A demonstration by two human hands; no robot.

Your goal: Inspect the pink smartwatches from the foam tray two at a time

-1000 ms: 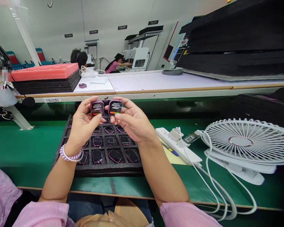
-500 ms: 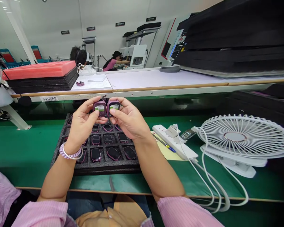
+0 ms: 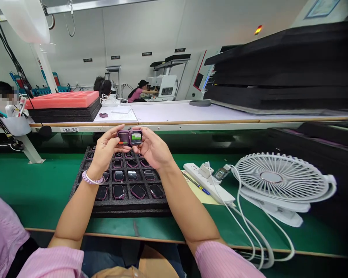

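Observation:
Two purple-framed smartwatch cases with lit screens are held side by side above a foam tray. My left hand (image 3: 106, 148) is closed on the left smartwatch (image 3: 123, 138), whose screen is mostly dark with a coloured strip near its lower edge. In my right hand (image 3: 155, 148) is the right smartwatch (image 3: 136, 137), with a green and white band across its screen. The inner edges of the two watches appear to touch. Beneath them, the dark grey foam tray (image 3: 124, 209) has several compartments with similar watches (image 3: 138, 191), their screens dark.
Right of the tray lie a yellow paper, a pen (image 3: 201, 188), a white power strip (image 3: 210, 183) with cables and a white fan (image 3: 278, 177). On the shelf (image 3: 162, 112) are red foam (image 3: 63, 99) and stacked black foam sheets (image 3: 284, 73). Other people sit beyond.
The head view has tilted upward, showing more wall. Both watches remain held together; the thumbs have moved off the screens, and the left screen's green display has given way to a mostly dark one.

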